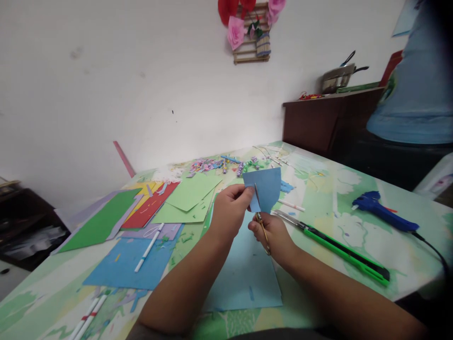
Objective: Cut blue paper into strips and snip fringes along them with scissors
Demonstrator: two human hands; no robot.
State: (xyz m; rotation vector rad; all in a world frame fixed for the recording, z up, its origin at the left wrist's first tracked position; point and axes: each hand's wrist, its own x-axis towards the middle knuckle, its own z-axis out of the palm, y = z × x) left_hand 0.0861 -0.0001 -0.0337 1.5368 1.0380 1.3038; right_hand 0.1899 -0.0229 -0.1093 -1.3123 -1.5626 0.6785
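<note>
A piece of blue paper is held up above the table, pinched at its left edge by my left hand. My right hand is closed around the gold handles of a pair of scissors. The scissor blades reach up into the paper from its lower edge, and a narrow flap lies between them and my left fingers. Below both hands lies a light blue sheet with small scraps on it.
To the right lie a green utility knife with its blade out and a blue glue gun with a cord. Coloured sheets, including a red sheet, and a white marker are on the left. Paper scraps lie at the back. A person stands at right.
</note>
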